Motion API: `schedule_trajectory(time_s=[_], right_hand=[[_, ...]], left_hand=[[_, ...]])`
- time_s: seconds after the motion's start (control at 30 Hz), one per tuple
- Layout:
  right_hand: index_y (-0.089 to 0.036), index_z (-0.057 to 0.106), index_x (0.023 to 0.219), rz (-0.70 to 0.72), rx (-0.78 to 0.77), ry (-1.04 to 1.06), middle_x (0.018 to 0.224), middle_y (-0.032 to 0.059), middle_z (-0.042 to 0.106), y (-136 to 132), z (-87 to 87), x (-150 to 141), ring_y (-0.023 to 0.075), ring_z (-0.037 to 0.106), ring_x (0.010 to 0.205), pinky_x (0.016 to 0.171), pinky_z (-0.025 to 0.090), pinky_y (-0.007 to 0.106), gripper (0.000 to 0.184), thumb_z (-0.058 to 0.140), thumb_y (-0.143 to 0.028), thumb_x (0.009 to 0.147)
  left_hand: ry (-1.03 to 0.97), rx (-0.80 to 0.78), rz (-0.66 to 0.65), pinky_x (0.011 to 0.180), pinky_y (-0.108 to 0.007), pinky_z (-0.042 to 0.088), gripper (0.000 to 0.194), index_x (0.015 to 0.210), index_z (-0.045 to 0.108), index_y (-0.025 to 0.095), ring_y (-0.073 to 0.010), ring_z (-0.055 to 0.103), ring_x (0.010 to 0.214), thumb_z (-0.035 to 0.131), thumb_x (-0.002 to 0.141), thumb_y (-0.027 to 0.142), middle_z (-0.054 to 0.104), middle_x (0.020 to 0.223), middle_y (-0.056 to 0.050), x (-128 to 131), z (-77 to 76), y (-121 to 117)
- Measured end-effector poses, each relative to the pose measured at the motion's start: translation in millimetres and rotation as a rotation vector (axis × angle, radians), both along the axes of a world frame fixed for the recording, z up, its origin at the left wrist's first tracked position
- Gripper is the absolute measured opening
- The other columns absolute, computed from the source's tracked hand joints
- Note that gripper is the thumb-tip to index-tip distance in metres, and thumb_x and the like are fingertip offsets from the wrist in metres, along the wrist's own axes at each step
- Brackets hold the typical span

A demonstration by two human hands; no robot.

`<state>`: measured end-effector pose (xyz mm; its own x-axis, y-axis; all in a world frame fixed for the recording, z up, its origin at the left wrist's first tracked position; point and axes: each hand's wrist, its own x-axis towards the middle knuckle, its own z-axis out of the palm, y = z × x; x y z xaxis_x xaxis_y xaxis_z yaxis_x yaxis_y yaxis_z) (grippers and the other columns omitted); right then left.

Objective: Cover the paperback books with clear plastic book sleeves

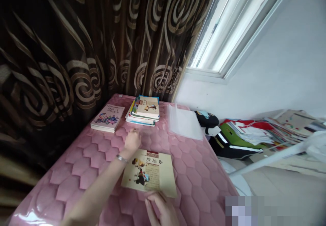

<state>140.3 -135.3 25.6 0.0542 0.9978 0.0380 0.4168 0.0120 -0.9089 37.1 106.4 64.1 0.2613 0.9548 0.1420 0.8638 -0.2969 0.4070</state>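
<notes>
Left hand [132,139] reaches out over the pink padded tabletop [89,166], bracelet [122,158] at its wrist; fingers bunched and blurred, and whether they pinch anything I cannot tell. A faint see-through patch shows just to the right of those fingertips, too indistinct to name. The cream illustrated book [150,173] lies flat on the near side of the left fingers, its far edge close to them, the forearm passing over or beside its left side. Right hand [163,208] is at the book's near edge, digits curled with a narrow gap between two of them; contact with the cover, or a grip on anything thin, cannot be told. Beyond the left fingertips, a pile of mixed books [142,111], a smaller cream volume on top. Farther left of those fingers, a lower stack of pink-covered books [108,118]. To their right, well apart, translucent sheets [184,122] lie flat near the table's far right side. Past the sheets, a green and black bag [233,141] sits beside heaped papers [254,132]; patterned dark curtain [102,49] behind the stacks.
</notes>
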Motion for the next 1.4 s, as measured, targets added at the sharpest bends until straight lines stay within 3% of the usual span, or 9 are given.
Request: schedule_trajectory(time_s=[0.1,0.2,0.37,0.57,0.8,0.93,1.03,1.23,1.4], right_hand=[[-0.029,0.071,0.106,0.092,0.092,-0.382,0.132,0.0042,0.063,15.5,16.8,10.9,0.0306,0.053,0.124,0.107,0.039,0.045,0.023,0.058,-0.030,0.087],[-0.027,0.067,0.121,0.116,0.073,-0.558,0.146,0.0038,0.050,27.0,18.9,12.2,0.0343,0.039,0.137,0.115,0.026,0.053,0.038,0.065,-0.027,0.083],[-0.027,0.064,0.127,0.167,0.057,-0.627,0.143,0.0047,0.054,35.1,14.7,13.4,0.0321,0.040,0.138,0.116,0.026,0.053,0.042,0.062,-0.021,0.086],[-0.022,0.064,0.127,0.198,-0.033,-0.648,0.140,0.0082,0.055,40.8,25.7,14.6,0.0328,0.042,0.137,0.114,0.029,0.054,0.041,0.061,-0.019,0.086],[-0.023,0.073,0.110,0.258,0.023,-0.640,0.122,0.0066,0.069,46.1,40.5,21.9,0.0271,0.060,0.120,0.102,0.043,0.038,0.027,0.054,-0.023,0.091],[-0.025,0.074,0.090,0.115,-0.009,-0.707,0.083,0.0055,0.077,52.2,51.9,25.9,0.0198,0.071,0.074,0.064,0.045,0.024,0.030,0.045,-0.031,0.096],[-0.025,0.072,0.086,-0.059,0.038,-0.815,0.077,0.0047,0.076,64.5,63.1,26.7,0.0165,0.068,0.066,0.054,0.035,0.022,0.031,0.044,-0.033,0.097],[-0.023,0.071,0.091,-0.273,0.097,-1.089,0.076,0.0047,0.074,108.0,75.0,30.9,0.0173,0.067,0.063,0.052,0.031,0.026,0.034,0.040,-0.034,0.101],[-0.022,0.069,0.109,-0.288,0.394,-1.100,0.104,0.0086,0.073,128.1,68.1,28.1,0.0226,0.064,0.096,0.081,0.042,0.033,0.025,0.048,-0.028,0.098]], left_hand=[[-0.077,-0.006,0.092,0.093,-0.033,0.048,0.024,0.109,0.063,0.013,-0.0216,0.061,0.104,0.055,0.087,0.015,0.061,0.115,-0.014,-23.7,-16.3,-22.0],[-0.200,-0.036,0.123,0.090,-0.032,0.049,0.019,0.101,0.065,0.015,-0.0193,0.062,0.095,0.059,0.083,0.013,0.065,0.102,-0.009,-42.3,-28.3,-34.0],[-0.367,-0.073,0.025,0.081,-0.023,0.050,0.018,0.090,0.069,0.020,-0.0131,0.065,0.084,0.056,0.083,0.010,0.070,0.094,-0.003,-54.8,-37.1,-42.4],[-0.427,-0.053,-0.004,0.079,-0.024,0.050,0.016,0.086,0.070,0.022,-0.0147,0.067,0.083,0.054,0.085,0.020,0.073,0.093,-0.002,-58.1,-41.7,-45.2],[-0.458,-0.040,-0.002,0.080,-0.023,0.049,0.016,0.084,0.070,0.021,-0.0149,0.067,0.084,0.054,0.086,0.024,0.072,0.092,-0.003,-60.1,-47.0,-42.0],[-0.466,-0.062,0.008,0.086,-0.026,0.049,0.023,0.086,0.070,0.019,-0.0177,0.066,0.091,0.049,0.090,0.029,0.071,0.097,-0.007,-61.8,-43.7,-43.8],[-0.611,-0.047,-0.026,0.090,-0.031,0.048,0.041,0.084,0.070,0.019,-0.0207,0.064,0.096,0.037,0.096,0.039,0.071,0.096,-0.008,-64.7,-41.1,-46.6],[-0.810,0.072,-0.129,0.074,-0.030,0.046,0.049,0.062,0.060,0.019,-0.0200,0.060,0.078,0.039,0.093,0.051,0.063,0.078,-0.005,-66.6,-38.7,-53.3],[-0.752,0.094,-0.107,0.067,-0.028,0.043,0.043,0.060,0.055,0.020,-0.0179,0.056,0.069,0.052,0.085,0.054,0.058,0.070,-0.002,-60.2,-42.4,-51.0]])
